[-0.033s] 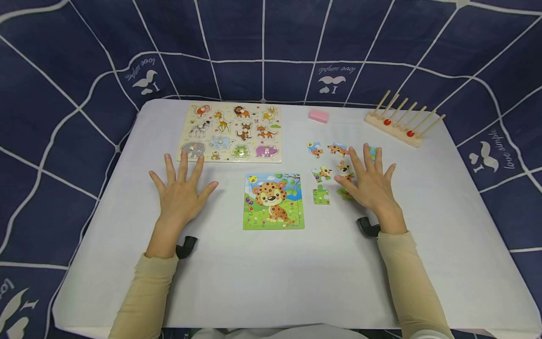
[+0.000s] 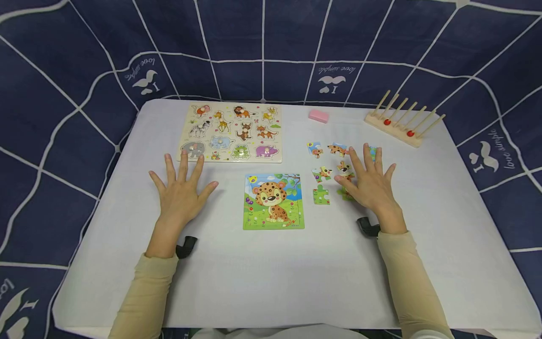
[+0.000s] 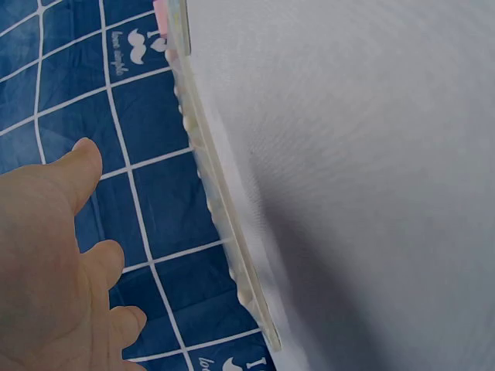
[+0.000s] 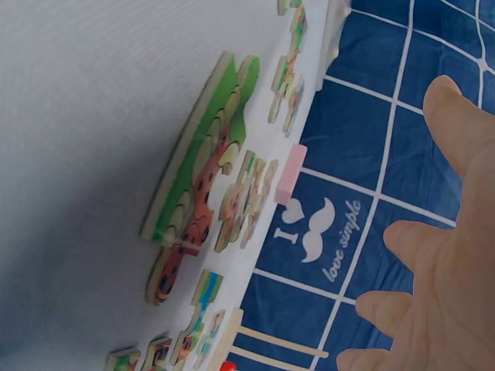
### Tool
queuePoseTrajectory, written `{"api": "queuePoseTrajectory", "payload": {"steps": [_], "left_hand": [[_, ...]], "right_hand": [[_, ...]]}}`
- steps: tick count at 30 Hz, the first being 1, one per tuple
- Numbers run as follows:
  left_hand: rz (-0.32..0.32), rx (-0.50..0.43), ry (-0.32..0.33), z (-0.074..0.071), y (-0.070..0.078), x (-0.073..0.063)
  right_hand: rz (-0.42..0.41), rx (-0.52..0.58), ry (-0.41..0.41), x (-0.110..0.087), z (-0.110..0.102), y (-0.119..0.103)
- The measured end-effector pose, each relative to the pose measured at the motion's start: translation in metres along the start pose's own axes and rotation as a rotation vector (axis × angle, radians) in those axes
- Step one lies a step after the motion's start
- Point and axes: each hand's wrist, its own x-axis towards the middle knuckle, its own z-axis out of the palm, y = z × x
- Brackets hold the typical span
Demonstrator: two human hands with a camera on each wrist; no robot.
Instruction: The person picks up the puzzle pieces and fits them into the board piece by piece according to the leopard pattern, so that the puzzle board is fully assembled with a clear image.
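My left hand point(image 2: 179, 198) is spread with straight fingers, palm down, near the lower left corner of an animal peg puzzle board point(image 2: 250, 157). It holds nothing; the left wrist view shows its fingers raised off the table. Spread likewise, my right hand point(image 2: 372, 183) hovers over loose jigsaw pieces point(image 2: 321, 195) and hides some of them. In the right wrist view a green-and-spotted jigsaw piece point(image 4: 193, 166) lies on the cloth below that hand. Between the hands lies a square leopard picture board point(image 2: 273, 202), flat on the table.
A pink block point(image 2: 318, 116) sits at the back edge. At the back right stands a wooden peg rack point(image 2: 394, 129) with upright sticks and two red beads. The white-covered table point(image 2: 271, 282) is bordered by a dark blue checked cloth point(image 2: 237, 80).
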Motion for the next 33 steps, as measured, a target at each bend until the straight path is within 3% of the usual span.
{"api": "queuePoseTrajectory", "payload": {"steps": [11,17,26,29,33], "left_hand": [[0.041,-0.060,0.024,0.003,0.003,0.004],[0.157,-0.215,0.020,0.016,0.019,0.004],[0.322,-0.546,-0.032,0.043,0.043,-0.008],[0.346,-0.578,-0.038,0.054,0.045,-0.011],[0.349,-0.546,-0.051,0.061,0.047,-0.013]], "right_hand": [[-0.003,0.023,0.019,0.004,0.000,0.000],[-0.030,0.067,0.128,0.009,0.001,0.002],[-0.091,0.093,0.234,0.028,-0.001,-0.003],[-0.145,0.160,0.243,0.039,-0.002,-0.008],[-0.190,0.271,0.222,0.053,-0.003,-0.012]]}}
